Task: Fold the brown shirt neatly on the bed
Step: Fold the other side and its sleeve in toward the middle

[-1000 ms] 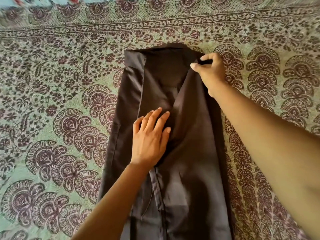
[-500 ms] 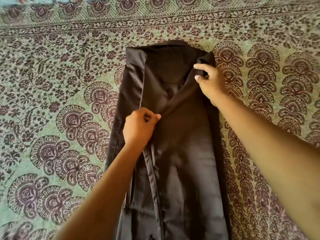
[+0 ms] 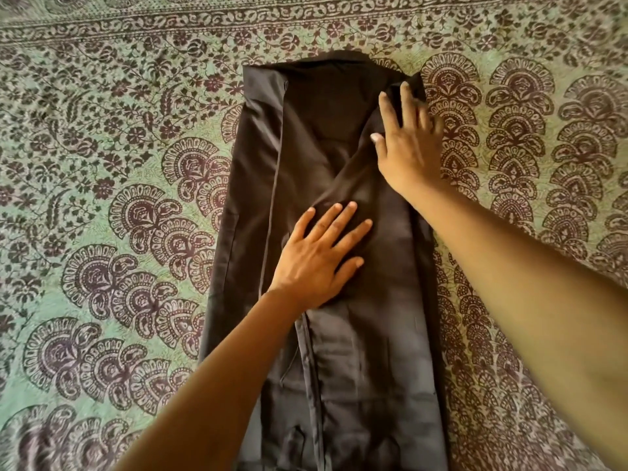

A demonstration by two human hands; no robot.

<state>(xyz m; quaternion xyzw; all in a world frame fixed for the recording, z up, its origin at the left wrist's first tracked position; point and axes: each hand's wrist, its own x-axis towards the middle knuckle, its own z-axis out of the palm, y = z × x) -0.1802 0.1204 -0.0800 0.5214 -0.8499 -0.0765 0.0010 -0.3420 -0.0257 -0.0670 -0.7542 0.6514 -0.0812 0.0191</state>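
The brown shirt [image 3: 326,137] lies on the bed as a long narrow strip, both sides folded in toward the middle, running from the far centre down to the near edge of view. My left hand [image 3: 323,260] rests flat on the shirt's middle, fingers spread, palm down. My right hand [image 3: 407,137] lies flat on the folded-in right side near the shirt's top right corner, fingers spread and pointing away from me. Neither hand grips cloth.
The bed is covered by a green sheet [image 3: 112,185] printed with dark maroon floral and fan patterns, with a border band [image 3: 306,18] along the far side. The sheet surrounds the shirt on the left, right and far sides.
My left hand has opened from a pinch on the centre fold and now presses flat. My right hand has let go of the top right edge and lies flat on it.
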